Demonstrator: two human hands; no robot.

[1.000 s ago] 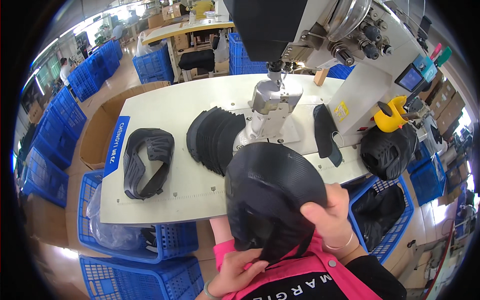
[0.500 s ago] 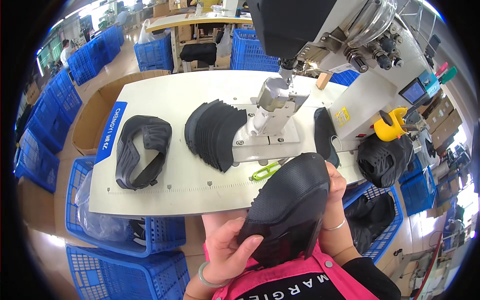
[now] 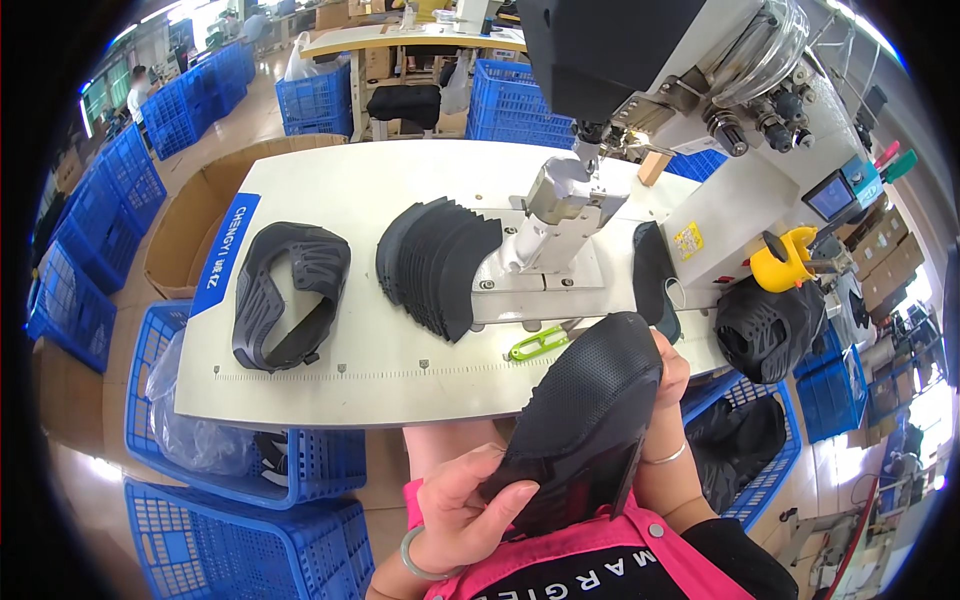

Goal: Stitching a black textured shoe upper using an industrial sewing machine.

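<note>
Both my hands hold a black shoe upper (image 3: pixel 590 390) with a mesh toe, tilted in front of my body just off the table's near edge. My left hand (image 3: pixel 462 500) pinches its lower left edge between thumb and fingers. On the far right side my right hand (image 3: pixel 672 372) grips it; some of those fingers are hidden behind the piece. Just beyond it lie green thread snips (image 3: pixel 540 343). A fanned stack of black curved pieces (image 3: pixel 440 265) rests left of the sewing machine's post (image 3: pixel 560 215). Farther left sits another black shoe upper (image 3: pixel 290 295).
The sewing machine head (image 3: pixel 610 60) overhangs the white table (image 3: pixel 390 390). Blue crates (image 3: pixel 250 540) stand at lower left, another crate (image 3: pixel 770 470) at right. More black uppers (image 3: pixel 765 330) are piled under a yellow holder (image 3: pixel 785 262). A cardboard sheet (image 3: pixel 185 240) curves beyond the table's left end.
The shoe upper has shifted slightly, and my left hand has moved a little to the right with it. Both hands keep their hold. The view has shifted slightly.
</note>
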